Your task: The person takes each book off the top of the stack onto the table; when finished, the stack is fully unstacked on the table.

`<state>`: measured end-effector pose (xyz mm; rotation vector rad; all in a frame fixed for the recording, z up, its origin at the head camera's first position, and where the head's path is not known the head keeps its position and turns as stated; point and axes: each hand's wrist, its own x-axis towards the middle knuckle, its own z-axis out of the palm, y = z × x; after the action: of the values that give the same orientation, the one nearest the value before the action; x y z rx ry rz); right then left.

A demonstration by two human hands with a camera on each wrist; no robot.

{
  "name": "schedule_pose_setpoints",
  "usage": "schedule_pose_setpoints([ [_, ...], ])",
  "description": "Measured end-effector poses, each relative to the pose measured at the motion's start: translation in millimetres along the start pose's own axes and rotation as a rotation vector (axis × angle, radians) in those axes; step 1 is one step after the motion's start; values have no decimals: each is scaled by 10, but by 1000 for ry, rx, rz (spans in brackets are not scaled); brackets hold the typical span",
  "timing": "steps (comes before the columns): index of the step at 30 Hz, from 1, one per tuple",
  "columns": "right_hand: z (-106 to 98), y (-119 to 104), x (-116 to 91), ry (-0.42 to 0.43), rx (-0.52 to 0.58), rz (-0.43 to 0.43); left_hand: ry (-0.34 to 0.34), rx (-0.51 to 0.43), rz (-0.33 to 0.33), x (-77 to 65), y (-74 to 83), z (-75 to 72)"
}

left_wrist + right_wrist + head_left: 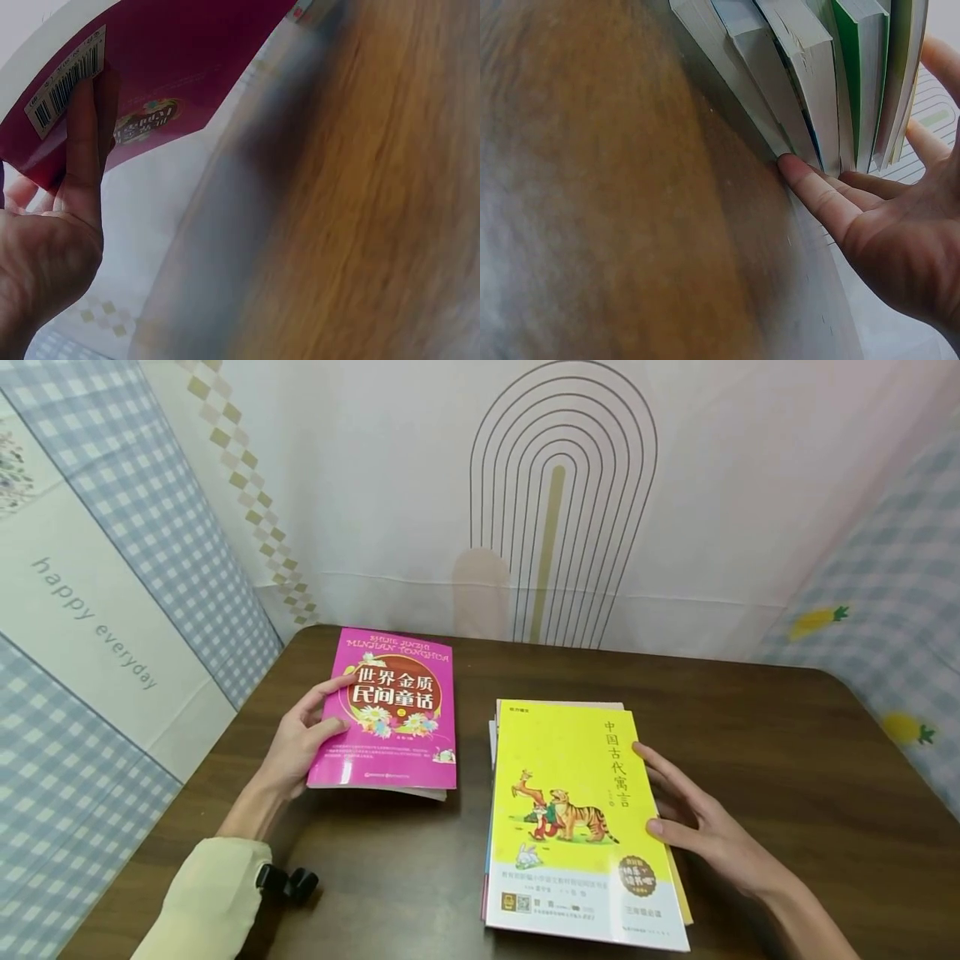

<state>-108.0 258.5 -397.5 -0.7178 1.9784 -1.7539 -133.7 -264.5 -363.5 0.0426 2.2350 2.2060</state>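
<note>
A pink book is tilted a little off the table at the left. My left hand grips its left edge, with thumb and index finger on the cover. Other fingers support the back cover, beside its barcode, in the left wrist view. A yellow book with a tiger picture tops a stack at the right. Against the right side of that stack rests my right hand, thumb and a finger at the top book's edge. In the right wrist view, its fairly straight fingers touch the edges of several stacked books.
Both books are over a dark brown wooden table. Behind it hangs a pale cloth with arch lines, and blue checked cloth covers the left side. A small black clip sits at the left sleeve.
</note>
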Motion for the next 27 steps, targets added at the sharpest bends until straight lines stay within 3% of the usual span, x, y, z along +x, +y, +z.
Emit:
schedule_pose_setpoints([
  [10, 0, 14, -5, 14, -9, 8, -17, 42, -48, 145, -13, -253],
  [19, -1, 17, -1, 8, 0, 11, -10, 24, -107, 262, -59, -495],
  [27, -7, 25, 0, 2, 5, 5, -51, 127, -149, 396, -40, -747],
])
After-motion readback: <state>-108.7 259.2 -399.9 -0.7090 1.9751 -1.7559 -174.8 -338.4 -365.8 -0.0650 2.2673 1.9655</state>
